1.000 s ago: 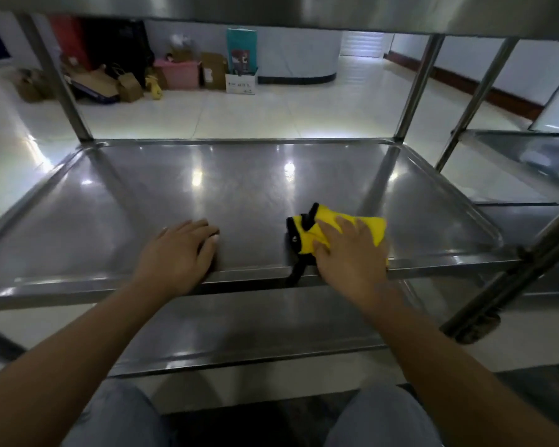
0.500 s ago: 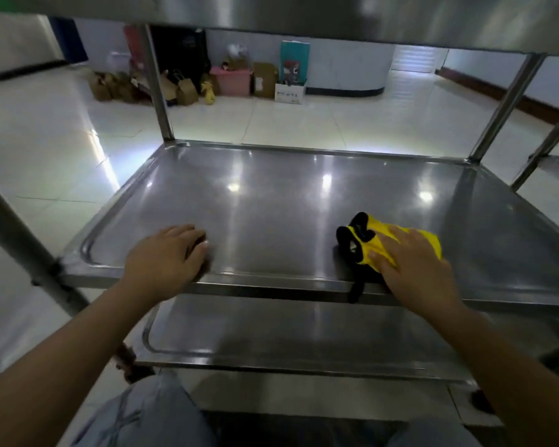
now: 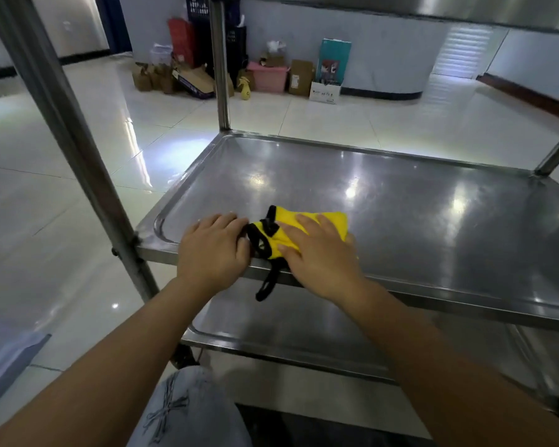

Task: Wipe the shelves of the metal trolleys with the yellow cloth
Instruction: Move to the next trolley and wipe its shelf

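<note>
Right now you are working with a yellow cloth (image 3: pixel 313 221) that is bunched and folded, edged in black trim, with a black loop (image 3: pixel 265 287) dangling over the front lip of the middle shelf (image 3: pixel 400 214). That shelf is shining steel with a raised rim, and ceiling lights are glinting off it.

Around you, the trolley's front-left post (image 3: pixel 78 150) is slanting up just left of your left hand (image 3: pixel 213 250), and the rear-left post (image 3: pixel 221 69) is rising beyond your fingertips. A lower shelf (image 3: pixel 288 330) is showing beneath your wrists, and the top shelf (image 3: pixel 433 8) is hanging over everything. Farther off, past the trolley, cardboard boxes (image 3: pixel 300 77), a pink bin (image 3: pixel 268 77) and a small yellow spray bottle (image 3: pixel 245 88) are sitting on the glossy tiled floor (image 3: pixel 62 188) against the wall. Your knee in pale jeans (image 3: pixel 188 411) is showing at the bottom.

Your right hand (image 3: pixel 323 253) is lying flat on the cloth, fingers spread and fairly straight, pressing it onto the shelf near the front-left corner; yellow fabric is showing ahead of those fingertips and to their left. Your left hand is resting palm-down on the shelf's front edge, fingers relaxed, their tips touching the cloth's black-trimmed end, which is lying just right of them.
</note>
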Available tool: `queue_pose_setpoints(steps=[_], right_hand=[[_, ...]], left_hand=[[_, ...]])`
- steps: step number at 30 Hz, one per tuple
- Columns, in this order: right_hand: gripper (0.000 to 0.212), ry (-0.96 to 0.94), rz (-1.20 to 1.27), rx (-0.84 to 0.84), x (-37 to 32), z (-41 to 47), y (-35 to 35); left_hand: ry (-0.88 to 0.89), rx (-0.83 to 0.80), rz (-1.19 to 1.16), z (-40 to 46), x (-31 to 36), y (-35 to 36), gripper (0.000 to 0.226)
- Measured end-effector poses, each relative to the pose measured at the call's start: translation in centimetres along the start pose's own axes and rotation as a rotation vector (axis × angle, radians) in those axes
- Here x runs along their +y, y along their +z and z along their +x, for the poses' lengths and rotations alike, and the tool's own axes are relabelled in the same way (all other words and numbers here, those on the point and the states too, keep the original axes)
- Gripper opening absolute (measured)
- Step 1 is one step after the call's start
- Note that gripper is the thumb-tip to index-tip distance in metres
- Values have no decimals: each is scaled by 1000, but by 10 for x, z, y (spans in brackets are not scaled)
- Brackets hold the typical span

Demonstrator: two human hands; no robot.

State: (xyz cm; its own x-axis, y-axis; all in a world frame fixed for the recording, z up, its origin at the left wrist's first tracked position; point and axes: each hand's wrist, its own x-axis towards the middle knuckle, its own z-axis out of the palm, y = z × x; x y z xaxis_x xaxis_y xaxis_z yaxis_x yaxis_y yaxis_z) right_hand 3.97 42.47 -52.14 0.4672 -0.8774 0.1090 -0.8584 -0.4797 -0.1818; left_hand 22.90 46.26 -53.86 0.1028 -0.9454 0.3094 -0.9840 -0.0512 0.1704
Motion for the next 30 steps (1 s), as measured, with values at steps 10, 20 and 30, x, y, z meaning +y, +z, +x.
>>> queue_pose_setpoints(steps=[10, 20, 30], right_hand=[[47, 88, -53, -10, 48, -31, -12], [50, -99, -21, -82, -69, 86, 22], [50, 52, -29, -151, -121, 201, 32]], left_hand=[[-12, 17, 11, -19, -62, -10, 55], [-131, 61, 90, -35, -58, -11, 73], [-248, 129, -78, -36, -51, -2, 69]])
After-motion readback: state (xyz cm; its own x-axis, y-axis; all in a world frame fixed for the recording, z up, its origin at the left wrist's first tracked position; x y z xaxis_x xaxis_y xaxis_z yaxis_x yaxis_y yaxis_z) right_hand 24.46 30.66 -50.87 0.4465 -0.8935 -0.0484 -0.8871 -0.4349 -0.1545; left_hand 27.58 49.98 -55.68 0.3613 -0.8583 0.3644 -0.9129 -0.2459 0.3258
